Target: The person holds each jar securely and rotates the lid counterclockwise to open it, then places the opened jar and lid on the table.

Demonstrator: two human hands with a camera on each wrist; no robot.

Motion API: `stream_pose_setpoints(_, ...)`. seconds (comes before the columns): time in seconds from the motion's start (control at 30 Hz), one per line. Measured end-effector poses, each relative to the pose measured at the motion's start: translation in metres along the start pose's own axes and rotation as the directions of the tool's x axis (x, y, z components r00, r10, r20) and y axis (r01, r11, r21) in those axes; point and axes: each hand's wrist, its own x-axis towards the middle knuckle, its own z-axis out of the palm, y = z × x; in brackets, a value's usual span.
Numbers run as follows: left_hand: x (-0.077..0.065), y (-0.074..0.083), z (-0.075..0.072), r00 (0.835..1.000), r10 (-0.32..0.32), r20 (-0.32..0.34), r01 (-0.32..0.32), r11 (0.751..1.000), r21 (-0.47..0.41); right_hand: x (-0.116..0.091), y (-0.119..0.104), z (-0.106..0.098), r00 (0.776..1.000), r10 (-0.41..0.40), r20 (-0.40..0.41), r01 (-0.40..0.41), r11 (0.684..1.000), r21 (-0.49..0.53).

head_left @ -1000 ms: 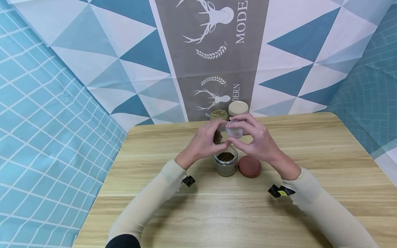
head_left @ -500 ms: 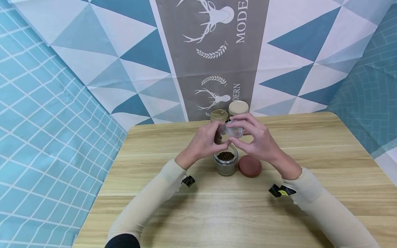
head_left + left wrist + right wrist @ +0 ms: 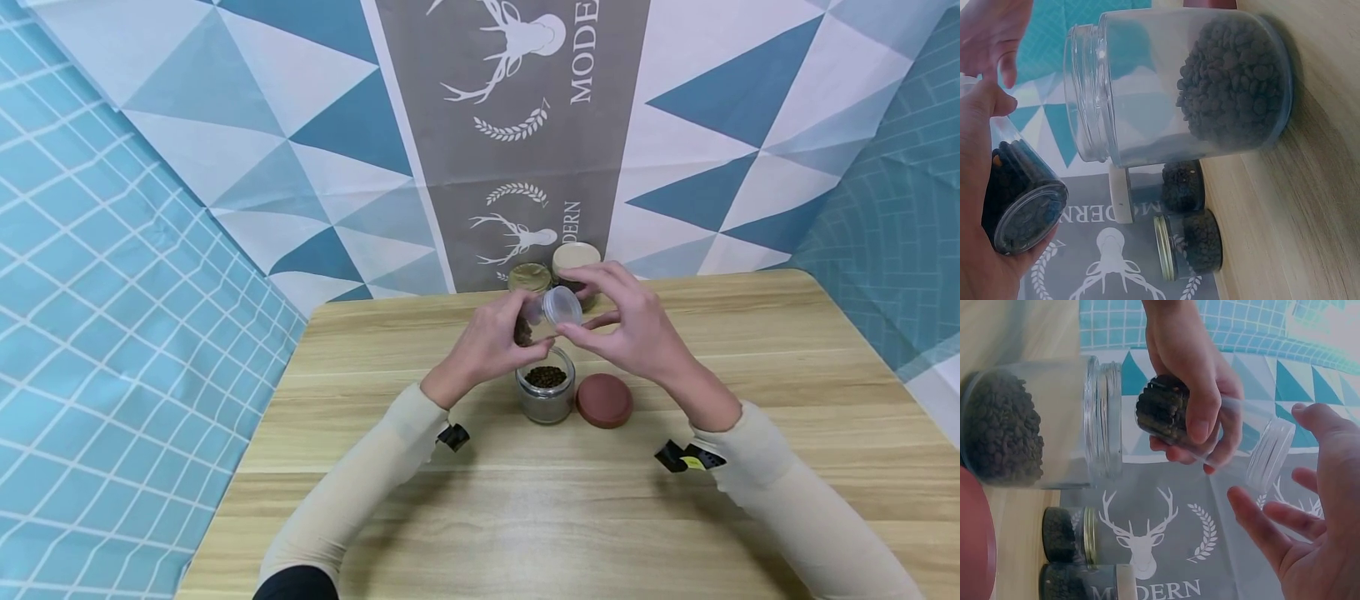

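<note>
My left hand (image 3: 483, 337) grips a small clear jar (image 3: 1163, 409) round its side, tilted in the air, with dark beans gathered at its bottom end. A clear screw lid (image 3: 562, 306) sits on the jar's mouth. Around that lid my right hand (image 3: 637, 325) has its fingers spread; the right wrist view shows a gap between them and the lid. Below the hands, a large glass jar (image 3: 546, 404) stands upright and uncovered, partly filled with dark beans (image 3: 1235, 81). Beside it on the right lies a dark red round lid (image 3: 604, 401).
Two closed jars stand at the table's back edge, one with a gold lid (image 3: 529, 277), one with a cream lid (image 3: 576, 258). Patterned cloth (image 3: 510, 150) hangs behind the wooden table (image 3: 540, 508).
My right hand has loosened its fingers from the clear lid and shifted slightly right. The lid now faces more toward the head camera. My left hand keeps its grip on the small jar.
</note>
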Motion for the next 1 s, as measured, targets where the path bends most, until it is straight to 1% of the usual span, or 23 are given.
stream_pose_setpoints(0.1, -0.0001, 0.0000, 0.0001, 1.000, 0.012, -0.002, -0.012, 1.000, 0.003, 0.0014, -0.0023, 0.0013, 1.000, 0.010, 0.008, -0.010, 1.000, -0.002)
stream_pose_setpoints(0.27, -0.0002, -0.0010, 0.0018, 1.000, 0.025, 0.004, -0.025, 1.000, 0.009, 0.0027, -0.0049, 0.0051, 1.000, 0.004, 0.017, -0.004, 1.000, -0.009)
stream_pose_setpoints(0.47, -0.0011, -0.0006, 0.0014, 0.999, -0.008, 0.034, 0.009, 1.000, -0.029, 0.0035, -0.0059, 0.0072, 1.000, -0.009, 0.021, 0.010, 1.000, -0.008)
stream_pose_setpoints(0.53, -0.0010, -0.0003, 0.0010, 0.999, -0.014, 0.041, 0.015, 1.000, -0.027, 0.0034, -0.0050, 0.0069, 1.000, -0.018, 0.023, 0.018, 1.000, -0.006)
stream_pose_setpoints(0.83, -0.0006, 0.0013, 0.0003, 0.999, -0.005, 0.049, 0.006, 1.000, -0.008, 0.0029, -0.0005, 0.0053, 0.995, -0.099, 0.026, 0.099, 0.995, 0.014)
stream_pose_setpoints(1.0, -0.0008, 0.0016, 0.0004, 0.998, -0.014, 0.063, 0.014, 1.000, -0.003, 0.0033, 0.0034, 0.0036, 0.989, -0.145, 0.032, 0.145, 0.989, 0.010)
